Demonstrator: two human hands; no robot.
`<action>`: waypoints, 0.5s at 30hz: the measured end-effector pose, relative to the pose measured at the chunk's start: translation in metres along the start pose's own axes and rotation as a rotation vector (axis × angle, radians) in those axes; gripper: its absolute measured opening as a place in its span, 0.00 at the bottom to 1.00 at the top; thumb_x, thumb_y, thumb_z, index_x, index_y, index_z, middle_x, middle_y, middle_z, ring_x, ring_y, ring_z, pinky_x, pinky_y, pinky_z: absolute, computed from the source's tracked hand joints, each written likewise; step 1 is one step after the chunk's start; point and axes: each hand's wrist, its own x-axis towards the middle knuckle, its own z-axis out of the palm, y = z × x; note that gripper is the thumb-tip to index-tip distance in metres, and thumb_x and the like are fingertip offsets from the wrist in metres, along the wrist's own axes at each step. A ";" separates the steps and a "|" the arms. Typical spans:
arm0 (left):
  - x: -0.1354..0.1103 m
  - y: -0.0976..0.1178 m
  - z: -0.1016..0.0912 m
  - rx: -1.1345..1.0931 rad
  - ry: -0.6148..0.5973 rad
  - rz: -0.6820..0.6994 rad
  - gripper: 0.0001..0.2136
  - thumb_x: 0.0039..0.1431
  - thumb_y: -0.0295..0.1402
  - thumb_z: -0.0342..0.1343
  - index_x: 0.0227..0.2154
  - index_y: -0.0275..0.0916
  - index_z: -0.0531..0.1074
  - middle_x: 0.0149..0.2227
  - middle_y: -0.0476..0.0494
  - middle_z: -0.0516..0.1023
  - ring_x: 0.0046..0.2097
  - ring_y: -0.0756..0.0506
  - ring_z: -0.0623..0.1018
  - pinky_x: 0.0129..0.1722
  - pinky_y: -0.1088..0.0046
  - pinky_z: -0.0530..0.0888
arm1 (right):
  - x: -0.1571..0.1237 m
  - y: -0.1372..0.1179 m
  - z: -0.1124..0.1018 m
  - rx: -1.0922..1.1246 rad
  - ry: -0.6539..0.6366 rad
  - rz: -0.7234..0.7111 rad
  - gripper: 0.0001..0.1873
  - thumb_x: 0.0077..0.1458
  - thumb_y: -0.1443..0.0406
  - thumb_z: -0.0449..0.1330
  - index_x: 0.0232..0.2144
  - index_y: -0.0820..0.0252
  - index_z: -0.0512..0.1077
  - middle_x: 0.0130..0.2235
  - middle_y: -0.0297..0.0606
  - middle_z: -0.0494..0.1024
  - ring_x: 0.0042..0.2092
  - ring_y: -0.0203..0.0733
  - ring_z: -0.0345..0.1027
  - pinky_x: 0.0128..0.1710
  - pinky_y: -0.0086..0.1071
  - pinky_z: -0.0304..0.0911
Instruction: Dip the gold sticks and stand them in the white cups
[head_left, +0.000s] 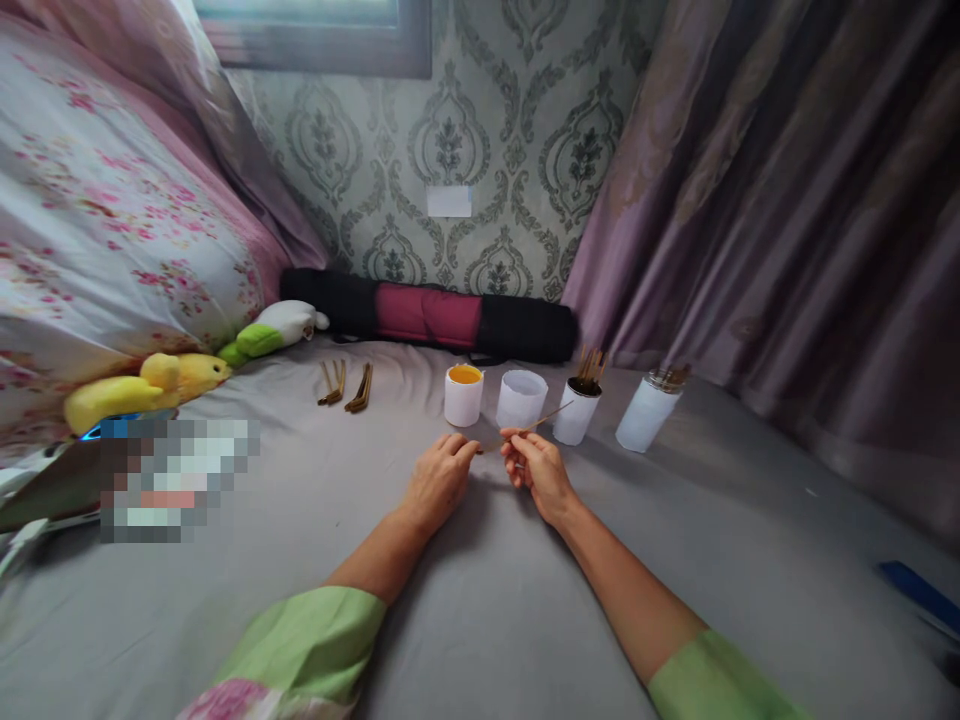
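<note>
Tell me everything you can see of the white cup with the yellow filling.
The white cup is round and straight-sided, with a smooth, plain wall and an open top. Its material can't be told for sure. Inside, near the rim, shows a bright orange-yellow filling. It stands upright on the gray sheet, just beyond the left hand and left of a translucent-looking cup, with a gap between. Neither hand touches it.

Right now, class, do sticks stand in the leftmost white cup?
No, the leftmost white cup shows only orange contents at its top.
</note>
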 end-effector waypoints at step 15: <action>0.000 -0.004 0.009 -0.186 0.073 -0.079 0.12 0.57 0.27 0.40 0.39 0.38 0.67 0.36 0.43 0.70 0.40 0.47 0.68 0.40 0.72 0.66 | 0.001 0.002 0.000 -0.031 0.034 -0.005 0.17 0.45 0.55 0.57 0.31 0.63 0.68 0.24 0.32 0.67 0.20 0.27 0.57 0.13 0.21 0.50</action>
